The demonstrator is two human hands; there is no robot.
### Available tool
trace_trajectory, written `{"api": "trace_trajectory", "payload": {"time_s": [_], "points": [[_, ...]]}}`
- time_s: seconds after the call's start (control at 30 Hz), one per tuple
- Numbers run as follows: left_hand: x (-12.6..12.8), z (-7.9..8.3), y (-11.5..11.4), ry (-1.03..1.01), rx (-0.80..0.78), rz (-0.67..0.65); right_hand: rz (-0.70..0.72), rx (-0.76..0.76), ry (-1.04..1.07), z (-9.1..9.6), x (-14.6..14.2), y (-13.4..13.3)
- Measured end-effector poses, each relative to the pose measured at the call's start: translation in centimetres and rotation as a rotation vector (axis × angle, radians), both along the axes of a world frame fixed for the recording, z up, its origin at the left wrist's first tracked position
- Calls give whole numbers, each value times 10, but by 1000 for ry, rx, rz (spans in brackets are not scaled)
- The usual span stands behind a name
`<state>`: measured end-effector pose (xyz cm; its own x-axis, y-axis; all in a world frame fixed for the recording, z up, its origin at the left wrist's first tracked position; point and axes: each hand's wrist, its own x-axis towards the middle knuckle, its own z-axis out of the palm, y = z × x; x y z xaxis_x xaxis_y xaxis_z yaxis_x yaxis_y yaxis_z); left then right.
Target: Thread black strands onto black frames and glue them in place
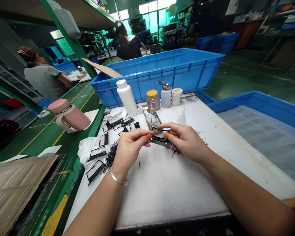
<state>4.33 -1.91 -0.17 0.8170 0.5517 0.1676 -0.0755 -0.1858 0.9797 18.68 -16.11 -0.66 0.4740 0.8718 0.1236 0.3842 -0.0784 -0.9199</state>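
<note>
**Two hands pinching a black frame**

Loose black plastic frames (97,152) and black wiry scraps (111,154) lie on the white tabletop (162,193) — then the left hand (129,154) and right hand (186,142), both grips clamped on one black plastic frame (160,141) held between them.

The left hand (130,152) and right hand (186,142) partly hide the black frame (160,141), and the bits (149,121) in the small tray (155,114) are too small to tell
</note>
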Motion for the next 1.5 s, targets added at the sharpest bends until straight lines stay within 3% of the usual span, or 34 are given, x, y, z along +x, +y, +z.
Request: {"api": "trace_trajectory", "payload": {"time_s": [0.33,0.53,0.8,1.03,1.5], "points": [[5,-3,-13,14,58,80,25,-40,85,5,-4,0],[6,-5,-19,95,208,64,29,-36,183,5,-4,1],[8,-6,-17,139,325,83,28,-37,135,9,-5,1],[8,-3,-20,141,278,86,74,-17,160,10,-6,0],[7,-8,-21,139,402,106,63,-42,173,10,-8,-1]]}}
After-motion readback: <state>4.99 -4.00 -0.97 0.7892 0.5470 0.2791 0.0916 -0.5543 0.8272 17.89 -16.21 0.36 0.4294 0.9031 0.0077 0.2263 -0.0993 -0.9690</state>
